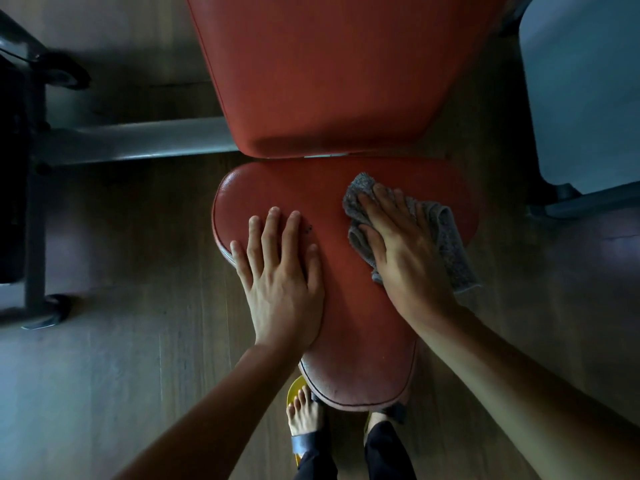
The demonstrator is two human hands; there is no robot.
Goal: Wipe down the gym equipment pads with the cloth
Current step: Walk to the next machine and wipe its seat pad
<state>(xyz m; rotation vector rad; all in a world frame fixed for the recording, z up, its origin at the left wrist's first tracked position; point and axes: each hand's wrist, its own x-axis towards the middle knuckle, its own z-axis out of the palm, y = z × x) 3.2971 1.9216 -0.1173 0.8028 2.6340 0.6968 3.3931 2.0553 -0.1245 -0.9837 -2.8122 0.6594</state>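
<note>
Fingers [384, 199] of my right hand [405, 251] spread flat, pressing the grey cloth [446, 237] onto the red seat pad [360, 327].
Cloth sits at seat pad's far right corner, 1 end hanging over the right edge. Left hand [280, 271] flat and open at left edge, holding nothing, bracing. Judging progress: seat wipe underway; back pad [318, 81] probably left, can't tell what's clean.

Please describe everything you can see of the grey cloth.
The grey cloth looks like fuzzy terry fabric, crumpled and folded. It lies on the right side of the red seat pad, its lower corner hanging past the pad's edge. The right hand presses flat on it, fingers spread; the left hand does not touch it.
</note>
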